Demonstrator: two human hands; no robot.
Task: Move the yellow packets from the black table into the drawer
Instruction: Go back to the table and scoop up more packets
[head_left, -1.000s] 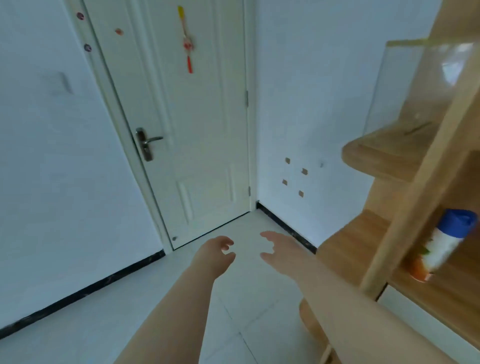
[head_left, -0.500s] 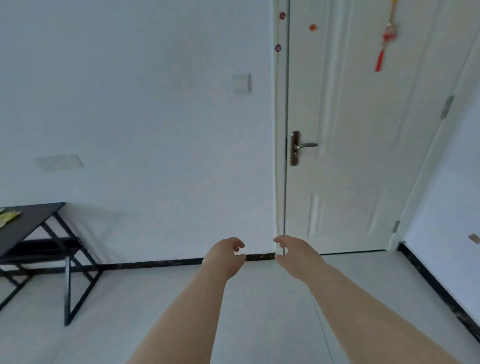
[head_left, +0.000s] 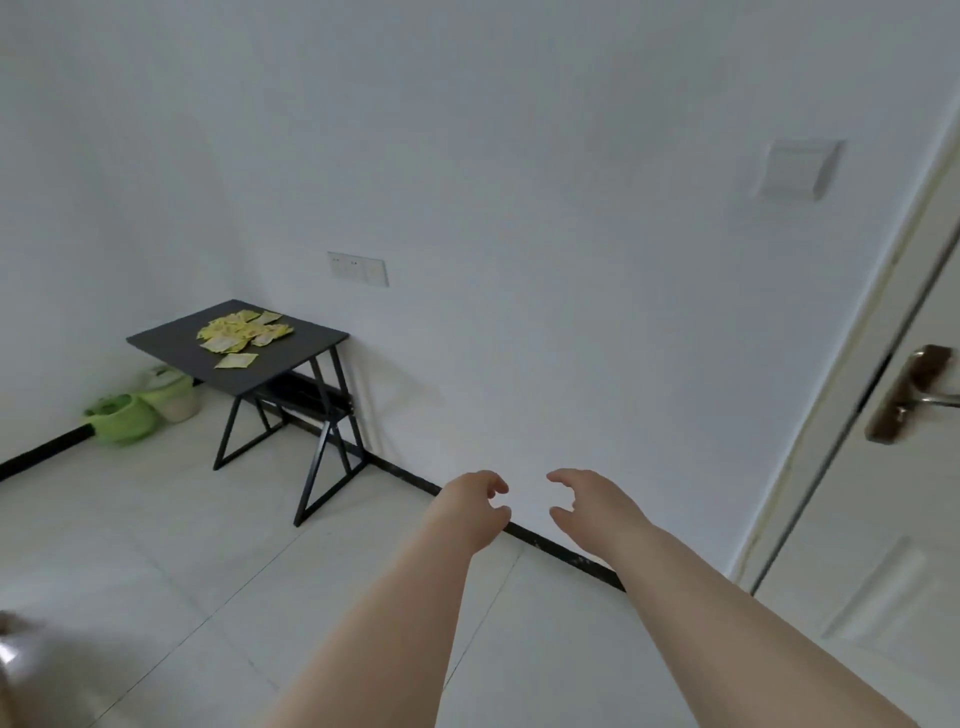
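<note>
— Where are the yellow packets (head_left: 240, 332)?

— Heaped on the black table (head_left: 171, 344) in the far corner by the white wall, one lying a little apart at the near edge.

— And the hands?

— The left hand (head_left: 470, 508) and right hand (head_left: 592, 503) are held out side by side above the floor, fingers loosely curled, holding nothing, well away from the table.

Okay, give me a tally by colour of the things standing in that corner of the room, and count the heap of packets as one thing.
Black: 1, the black table.
Yellow: 1, the heap of yellow packets on it; the single packets are too small to count.
Green: 2, the green bucket and the green-and-white pot on the floor beside the table.
Total: 4.
</note>
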